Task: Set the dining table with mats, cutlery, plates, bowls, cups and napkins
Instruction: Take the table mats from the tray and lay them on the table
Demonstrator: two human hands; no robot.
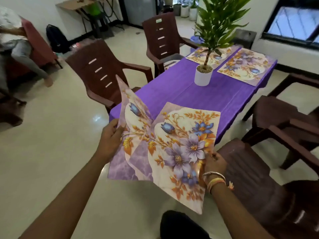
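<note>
Two floral place mats hang in the air over the near end of the table with the purple cloth (198, 94). My left hand (111, 137) grips the left edge of the rear mat (133, 107), which tilts up on its side. My right hand (214, 163) pinches the right edge of the front mat (181, 149), which overlaps the rear one and lies flatter. Two more floral mats lie flat at the far end of the table, one on the left (198, 55) and one on the right (245, 66).
A potted plant in a white pot (203, 75) stands mid-table. Brown plastic chairs surround the table: two on the left (101, 73) (162, 38), two on the right (255, 178) (284, 121). A seated person (15, 42) is at the far left.
</note>
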